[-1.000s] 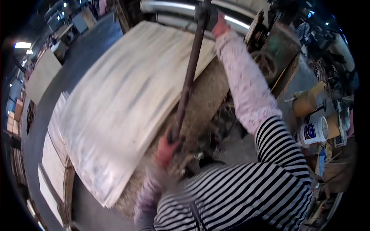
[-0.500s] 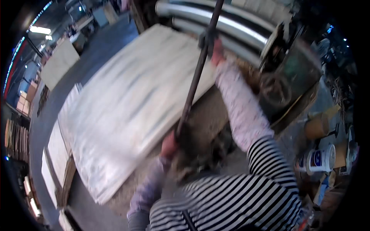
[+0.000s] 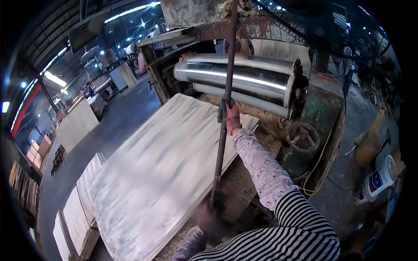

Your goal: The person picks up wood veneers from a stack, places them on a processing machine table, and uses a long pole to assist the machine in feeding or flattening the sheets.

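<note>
A long dark rod [image 3: 226, 78] slants up through the middle of the view, and its top runs out of the picture. Partway up, my right hand [image 3: 232, 114], in a red and dark glove, is closed around it. My left hand [image 3: 205, 215] is lower down at the rod's bottom end; it is blurred, but the rod runs into its grip. To the left of the rod lies a stack of pale wood veneer sheets [image 3: 161, 161] with grey streaks, its right edge close beside the rod.
Ahead stands a machine with shiny metal rollers [image 3: 235, 78] and a rusty handwheel [image 3: 302, 136] on its green side. More sheets [image 3: 77, 204] lean at the left. White buckets [image 3: 381, 177] stand at the right. Far behind the rollers a person [image 3: 244, 45] is partly visible.
The view has tilted up, showing more of the machine and rollers. Both hands stay on the rod, which now stands more upright; my hands sit lower in the picture.
</note>
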Action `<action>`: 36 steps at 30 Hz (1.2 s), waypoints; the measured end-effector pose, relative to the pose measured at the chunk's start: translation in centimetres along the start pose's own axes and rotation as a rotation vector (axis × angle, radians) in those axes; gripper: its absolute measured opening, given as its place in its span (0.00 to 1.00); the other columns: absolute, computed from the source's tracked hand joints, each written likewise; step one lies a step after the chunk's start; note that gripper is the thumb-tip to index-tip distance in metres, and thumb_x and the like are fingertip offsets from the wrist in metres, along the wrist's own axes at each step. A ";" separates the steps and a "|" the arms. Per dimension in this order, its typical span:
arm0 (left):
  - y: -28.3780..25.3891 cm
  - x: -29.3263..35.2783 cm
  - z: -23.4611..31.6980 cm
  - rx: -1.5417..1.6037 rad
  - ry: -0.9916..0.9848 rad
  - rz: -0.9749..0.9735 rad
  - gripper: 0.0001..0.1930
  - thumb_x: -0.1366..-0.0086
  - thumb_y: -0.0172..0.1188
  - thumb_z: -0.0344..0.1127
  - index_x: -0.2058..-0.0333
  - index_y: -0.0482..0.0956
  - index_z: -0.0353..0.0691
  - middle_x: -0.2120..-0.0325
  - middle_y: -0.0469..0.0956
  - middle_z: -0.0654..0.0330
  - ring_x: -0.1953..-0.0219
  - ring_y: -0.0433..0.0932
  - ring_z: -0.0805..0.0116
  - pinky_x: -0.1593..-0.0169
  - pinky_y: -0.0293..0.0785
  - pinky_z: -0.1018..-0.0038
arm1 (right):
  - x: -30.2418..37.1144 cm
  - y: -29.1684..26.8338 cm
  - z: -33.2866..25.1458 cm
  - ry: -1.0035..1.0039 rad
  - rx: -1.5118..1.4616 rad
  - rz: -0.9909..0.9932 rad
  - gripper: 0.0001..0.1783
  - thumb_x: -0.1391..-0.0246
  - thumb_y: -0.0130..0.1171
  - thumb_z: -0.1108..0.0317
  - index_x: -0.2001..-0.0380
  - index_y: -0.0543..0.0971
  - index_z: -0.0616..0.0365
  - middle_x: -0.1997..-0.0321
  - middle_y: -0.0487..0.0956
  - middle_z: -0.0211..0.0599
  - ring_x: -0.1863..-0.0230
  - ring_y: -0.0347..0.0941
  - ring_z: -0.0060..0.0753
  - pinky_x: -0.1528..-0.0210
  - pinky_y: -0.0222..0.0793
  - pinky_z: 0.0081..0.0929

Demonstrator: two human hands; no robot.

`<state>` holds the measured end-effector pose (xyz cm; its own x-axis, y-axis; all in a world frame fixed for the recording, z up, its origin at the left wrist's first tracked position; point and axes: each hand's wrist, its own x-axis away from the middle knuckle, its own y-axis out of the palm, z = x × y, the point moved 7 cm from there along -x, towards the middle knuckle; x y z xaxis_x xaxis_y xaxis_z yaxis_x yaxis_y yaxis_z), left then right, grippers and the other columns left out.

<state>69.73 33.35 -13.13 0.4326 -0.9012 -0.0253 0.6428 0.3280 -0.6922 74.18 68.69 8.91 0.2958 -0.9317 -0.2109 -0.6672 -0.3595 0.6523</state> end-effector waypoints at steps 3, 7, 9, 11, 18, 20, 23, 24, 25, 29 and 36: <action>-0.5 0.6 -0.4 -0.012 0.000 0.032 0.33 0.57 0.62 0.42 0.50 0.64 0.44 0.61 0.72 0.50 0.57 0.71 0.51 0.56 0.68 0.63 | 0.9 1.0 -0.2 0.011 0.053 0.059 0.06 0.47 0.49 0.61 0.70 0.70 0.48 0.86 0.67 0.26 0.89 0.63 0.21 0.88 0.60 0.20; -0.7 0.5 -0.7 0.006 0.116 0.112 0.32 0.56 0.62 0.43 0.50 0.64 0.42 0.60 0.72 0.50 0.56 0.70 0.52 0.55 0.67 0.63 | 0.9 0.5 -0.2 -0.047 0.100 0.093 0.07 0.48 0.50 0.61 0.68 0.70 0.50 0.85 0.68 0.25 0.89 0.62 0.20 0.88 0.59 0.20; -0.2 0.6 -1.3 0.056 0.105 0.048 0.32 0.56 0.62 0.42 0.50 0.64 0.42 0.60 0.72 0.49 0.56 0.70 0.52 0.55 0.67 0.62 | 0.6 0.4 0.1 -0.029 0.142 0.091 0.06 0.47 0.49 0.61 0.68 0.71 0.47 0.85 0.67 0.24 0.90 0.62 0.20 0.89 0.58 0.20; 0.0 0.8 -2.4 0.006 0.060 0.090 0.31 0.56 0.62 0.42 0.51 0.64 0.41 0.60 0.72 0.49 0.56 0.70 0.52 0.55 0.67 0.62 | 0.5 0.3 0.2 -0.048 0.140 0.109 0.06 0.47 0.49 0.60 0.68 0.71 0.48 0.85 0.67 0.24 0.90 0.61 0.20 0.89 0.58 0.20; -0.9 0.9 -0.8 0.065 0.067 0.057 0.32 0.56 0.62 0.41 0.51 0.64 0.41 0.61 0.72 0.48 0.57 0.70 0.51 0.55 0.67 0.62 | 0.6 0.1 -0.3 -0.112 0.149 0.117 0.06 0.47 0.49 0.61 0.69 0.71 0.50 0.85 0.69 0.27 0.90 0.63 0.21 0.89 0.59 0.20; -0.6 0.8 -1.3 0.086 0.041 0.059 0.31 0.57 0.63 0.41 0.51 0.65 0.41 0.62 0.73 0.48 0.58 0.71 0.50 0.56 0.68 0.62 | 0.9 0.3 -0.6 -0.125 0.135 0.110 0.06 0.47 0.49 0.62 0.69 0.71 0.51 0.85 0.69 0.27 0.90 0.63 0.21 0.89 0.59 0.20; -0.3 0.7 -2.3 0.081 0.074 0.092 0.31 0.57 0.63 0.40 0.52 0.66 0.41 0.63 0.73 0.49 0.59 0.71 0.50 0.57 0.68 0.63 | 1.2 0.7 -0.6 -0.085 0.113 0.103 0.07 0.47 0.51 0.61 0.68 0.71 0.49 0.86 0.67 0.24 0.89 0.61 0.19 0.88 0.59 0.19; 0.0 0.5 -2.7 0.079 0.077 0.091 0.31 0.57 0.63 0.40 0.52 0.66 0.41 0.63 0.73 0.49 0.59 0.71 0.50 0.57 0.68 0.63 | 1.1 0.8 -0.6 -0.083 0.091 0.108 0.07 0.47 0.51 0.61 0.68 0.71 0.50 0.86 0.67 0.24 0.89 0.61 0.19 0.88 0.59 0.19; 0.2 0.4 -3.1 0.065 0.077 0.098 0.31 0.57 0.63 0.40 0.52 0.66 0.41 0.63 0.73 0.49 0.58 0.71 0.50 0.56 0.68 0.63 | 1.1 0.8 -0.5 -0.081 0.069 0.113 0.07 0.47 0.51 0.61 0.68 0.71 0.50 0.86 0.67 0.24 0.90 0.61 0.20 0.88 0.59 0.19; 0.7 0.2 -3.1 0.031 0.092 0.059 0.32 0.54 0.61 0.41 0.50 0.62 0.41 0.60 0.71 0.49 0.57 0.71 0.51 0.56 0.69 0.63 | 1.2 0.3 -0.6 -0.089 0.073 0.141 0.07 0.47 0.50 0.61 0.68 0.71 0.50 0.86 0.67 0.23 0.89 0.61 0.20 0.87 0.59 0.19; 1.4 -0.1 -4.5 0.070 0.089 0.034 0.32 0.56 0.61 0.42 0.49 0.63 0.44 0.60 0.72 0.49 0.58 0.72 0.53 0.57 0.69 0.63 | 1.2 0.2 -0.8 -0.129 0.182 0.180 0.06 0.48 0.50 0.62 0.68 0.72 0.50 0.85 0.68 0.22 0.88 0.62 0.18 0.87 0.59 0.19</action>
<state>67.80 32.62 -17.35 0.3991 -0.9098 -0.1138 0.6729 0.3750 -0.6377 74.93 67.57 9.34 0.0799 -0.9761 -0.2022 -0.8162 -0.1805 0.5488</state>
